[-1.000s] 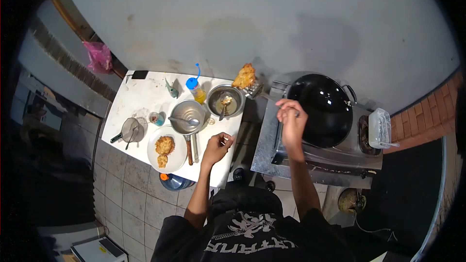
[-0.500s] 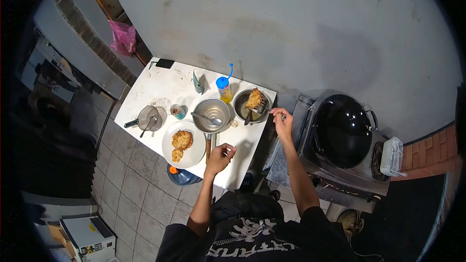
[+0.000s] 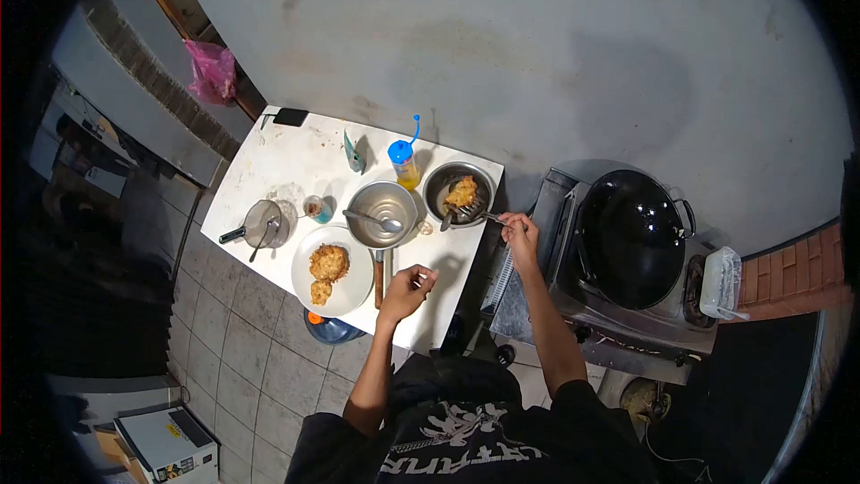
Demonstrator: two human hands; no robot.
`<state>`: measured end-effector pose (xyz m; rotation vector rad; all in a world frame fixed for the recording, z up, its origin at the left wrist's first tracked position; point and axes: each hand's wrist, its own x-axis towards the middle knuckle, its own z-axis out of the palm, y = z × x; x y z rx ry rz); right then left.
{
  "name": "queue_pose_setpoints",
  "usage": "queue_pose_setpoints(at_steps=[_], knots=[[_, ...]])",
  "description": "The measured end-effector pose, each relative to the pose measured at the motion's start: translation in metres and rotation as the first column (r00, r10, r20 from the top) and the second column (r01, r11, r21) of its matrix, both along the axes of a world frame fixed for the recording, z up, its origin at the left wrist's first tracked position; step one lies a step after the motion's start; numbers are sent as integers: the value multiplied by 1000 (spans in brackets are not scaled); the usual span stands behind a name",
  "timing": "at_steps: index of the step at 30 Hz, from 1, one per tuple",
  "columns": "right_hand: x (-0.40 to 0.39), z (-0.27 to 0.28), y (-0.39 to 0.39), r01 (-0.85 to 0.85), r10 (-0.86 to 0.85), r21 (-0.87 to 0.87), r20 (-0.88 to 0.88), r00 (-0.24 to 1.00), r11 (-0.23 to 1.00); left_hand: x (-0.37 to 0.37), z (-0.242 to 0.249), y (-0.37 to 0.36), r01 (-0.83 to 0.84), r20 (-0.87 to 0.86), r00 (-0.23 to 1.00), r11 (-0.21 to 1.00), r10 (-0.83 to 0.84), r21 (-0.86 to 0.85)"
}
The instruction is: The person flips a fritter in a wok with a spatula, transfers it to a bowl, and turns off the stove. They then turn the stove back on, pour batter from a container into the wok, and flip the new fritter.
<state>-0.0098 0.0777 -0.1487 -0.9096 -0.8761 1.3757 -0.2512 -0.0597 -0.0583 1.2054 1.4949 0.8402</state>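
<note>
While R hand (image 3: 520, 237) gripped a thin metal spatula (image 3: 492, 215), its head part-hidden, a golden-brown fried piece (image 3: 461, 191) was at the round steel bowl (image 3: 427, 190), white table's (image 3: 296, 166) back-R corner; L hand (image 3: 406, 294), nr front-R corner: grip unclear.

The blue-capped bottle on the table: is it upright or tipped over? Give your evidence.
Upright: the bottle has its blue cap uppermost and yellow liquid low inside.

We had the slotted metal spatula (image 3: 469, 212) by its thin handle in our right hand (image 3: 520, 235), its head pointing away to that hand's left. The fried piece (image 3: 462, 191), golden with darker brown patches and ragged edges, lay at the slotted head, beyond our fingertips.
</note>
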Motion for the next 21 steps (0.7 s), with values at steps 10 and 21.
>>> queue_pose_setpoints(at_steps=[10, 21], knots=[[8, -3, -1, -14, -17, -81, -361, 932, 997, 5, -10, 7, 26, 8, 1000, 1000, -26, 15], [13, -10, -18, -24, -50, -168, -426, 903, 986, 14, -13, 11, 65, 48, 997, 998, -66, 11]])
